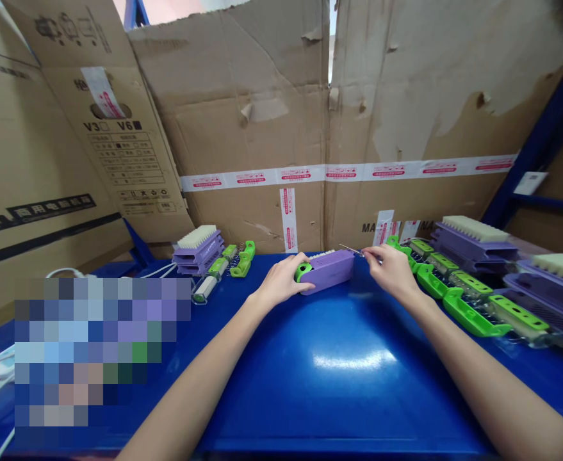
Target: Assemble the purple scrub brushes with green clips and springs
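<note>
My left hand (285,280) grips the left end of a long purple plastic casing (332,271), its thumb in front and its fingers behind. A bright green end piece (303,271) with a dark round hole shows beside the fingers. A cream, toothed row (322,254) runs along the casing's top. My right hand (391,269) is closed in a pinch on a thin metal rod (351,248), which points left above the casing's right end. Whether the rod touches the casing I cannot tell. The casing rests on the blue table (310,397).
Purple casings with cream blocks stand stacked at left (198,250) and right (476,237). Green curved parts (468,312) and green-topped cream blocks (519,312) line the right side. More green parts (243,259) lie left. White cables (2,442) cross the left edge. Cardboard (257,128) walls the back.
</note>
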### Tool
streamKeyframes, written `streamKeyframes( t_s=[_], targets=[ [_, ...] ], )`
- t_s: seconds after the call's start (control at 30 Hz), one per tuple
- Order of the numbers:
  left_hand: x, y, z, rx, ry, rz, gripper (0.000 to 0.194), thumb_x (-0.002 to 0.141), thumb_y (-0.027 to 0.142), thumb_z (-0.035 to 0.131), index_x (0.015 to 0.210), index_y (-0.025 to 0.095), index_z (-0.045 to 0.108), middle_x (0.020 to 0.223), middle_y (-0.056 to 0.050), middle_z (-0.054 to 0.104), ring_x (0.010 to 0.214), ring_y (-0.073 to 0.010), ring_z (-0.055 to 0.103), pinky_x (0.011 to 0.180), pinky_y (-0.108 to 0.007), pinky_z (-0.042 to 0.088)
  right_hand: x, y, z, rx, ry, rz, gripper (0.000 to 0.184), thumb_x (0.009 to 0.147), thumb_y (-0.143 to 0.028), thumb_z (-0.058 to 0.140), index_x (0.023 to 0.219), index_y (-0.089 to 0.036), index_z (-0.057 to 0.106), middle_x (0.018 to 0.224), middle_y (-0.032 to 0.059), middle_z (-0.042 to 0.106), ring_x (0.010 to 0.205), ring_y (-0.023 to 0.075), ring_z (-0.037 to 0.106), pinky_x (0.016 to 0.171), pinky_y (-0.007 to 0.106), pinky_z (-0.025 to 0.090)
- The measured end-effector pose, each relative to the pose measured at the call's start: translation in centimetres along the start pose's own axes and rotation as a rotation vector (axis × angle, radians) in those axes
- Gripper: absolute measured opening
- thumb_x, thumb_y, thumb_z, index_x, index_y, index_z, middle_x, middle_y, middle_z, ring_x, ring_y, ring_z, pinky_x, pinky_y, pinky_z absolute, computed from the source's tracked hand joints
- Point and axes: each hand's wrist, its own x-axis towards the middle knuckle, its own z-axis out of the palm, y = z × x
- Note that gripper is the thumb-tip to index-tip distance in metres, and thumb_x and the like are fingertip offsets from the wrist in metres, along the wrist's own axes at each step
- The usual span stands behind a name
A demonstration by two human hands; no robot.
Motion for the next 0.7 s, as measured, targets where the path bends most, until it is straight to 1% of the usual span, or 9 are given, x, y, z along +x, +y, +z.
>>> streamKeyframes(
  t_s=[0.13,0.2,0.27,0.33,0.43,0.47,0.53,0.63,0.7],
  targets=[
    [-0.1,-0.1,0.0,-0.020,0.018,0.028,0.043,0.072,0.040,0.071,0.109,0.024,0.054,0.110,-0.003,0.062,0.099,-0.0220,0.060,0.086,-0.033,0.045,-0.7,1.8,1.4,-0.192,-0.083,0.115,0.031,0.084,-0.025,0.043,0.095,-0.018,0.071,0.091,0.0121,0.068,0.078,0.0236,0.063,0.070,0.034,0.045],
    [-0.1,-0.2,0.0,-0.028,0.016,0.036,0.044,0.073,0.040,0.071,0.110,0.025,0.054,0.110,-0.003,0.063,0.099,-0.0218,0.060,0.087,-0.033,0.045,-1.0,2.2,1.7,-0.259,-0.159,0.165,0.029,0.083,-0.028,0.046,0.097,-0.022,0.071,0.092,0.0113,0.068,0.075,0.0238,0.064,0.066,0.034,0.045],
    [-0.1,-0.3,0.0,-0.043,0.012,0.043,0.044,0.072,0.039,0.071,0.111,0.025,0.054,0.109,-0.003,0.063,0.098,-0.0213,0.060,0.087,-0.033,0.045,-1.2,2.1,1.7,-0.274,-0.191,0.185,0.029,0.084,-0.034,0.047,0.097,-0.022,0.070,0.090,0.0117,0.069,0.075,0.0247,0.064,0.065,0.035,0.046],
    [-0.1,-0.4,-0.1,-0.064,0.014,0.058,0.044,0.072,0.039,0.071,0.110,0.024,0.054,0.108,-0.003,0.063,0.096,-0.0205,0.060,0.086,-0.032,0.045,-1.1,1.5,1.4,-0.179,-0.133,0.123,0.038,0.087,-0.043,0.042,0.103,-0.020,0.068,0.094,0.0129,0.068,0.085,0.0263,0.063,0.072,0.037,0.048],
    [-0.1,-0.3,-0.2,-0.102,0.038,0.079,0.038,0.073,0.040,0.070,0.103,0.021,0.056,0.099,-0.002,0.065,0.089,-0.0183,0.061,0.079,-0.028,0.045,-0.9,0.0,0.9,0.125,-0.027,-0.048,0.052,0.089,-0.052,0.037,0.124,-0.018,0.056,0.111,0.0124,0.063,0.104,0.0249,0.058,0.089,0.039,0.045],
    [0.0,-0.3,-0.1,-0.104,0.046,0.084,0.033,0.074,0.040,0.070,0.098,0.020,0.057,0.095,-0.001,0.065,0.085,-0.0173,0.060,0.076,-0.027,0.045,-0.9,-0.5,0.9,0.212,-0.037,-0.079,0.056,0.087,-0.053,0.041,0.131,-0.018,0.050,0.117,0.0121,0.061,0.108,0.0243,0.056,0.093,0.040,0.044],
    [-0.1,-0.3,0.1,-0.082,0.053,0.095,0.026,0.076,0.040,0.068,0.088,0.019,0.058,0.089,0.000,0.064,0.080,-0.0159,0.060,0.073,-0.025,0.044,-0.9,-1.5,1.1,0.300,-0.129,-0.088,0.069,0.080,-0.055,0.053,0.138,-0.018,0.041,0.122,0.0123,0.058,0.110,0.0247,0.056,0.095,0.040,0.043],
    [-0.3,-0.4,0.3,-0.030,0.043,0.108,0.023,0.078,0.039,0.066,0.088,0.019,0.059,0.094,-0.002,0.064,0.083,-0.0160,0.060,0.075,-0.025,0.044,-1.2,-2.1,1.7,0.309,-0.276,-0.072,0.078,0.071,-0.054,0.064,0.136,-0.016,0.043,0.117,0.0121,0.061,0.106,0.0254,0.058,0.094,0.040,0.044],
    [-0.5,-0.7,0.2,-0.005,0.013,0.092,0.027,0.077,0.041,0.067,0.093,0.020,0.058,0.096,-0.002,0.065,0.085,-0.0165,0.061,0.074,-0.025,0.044,-1.2,-2.1,1.9,0.312,-0.291,-0.069,0.075,0.070,-0.054,0.066,0.133,-0.017,0.047,0.112,0.0102,0.063,0.102,0.0244,0.060,0.092,0.039,0.045]
  ],
)
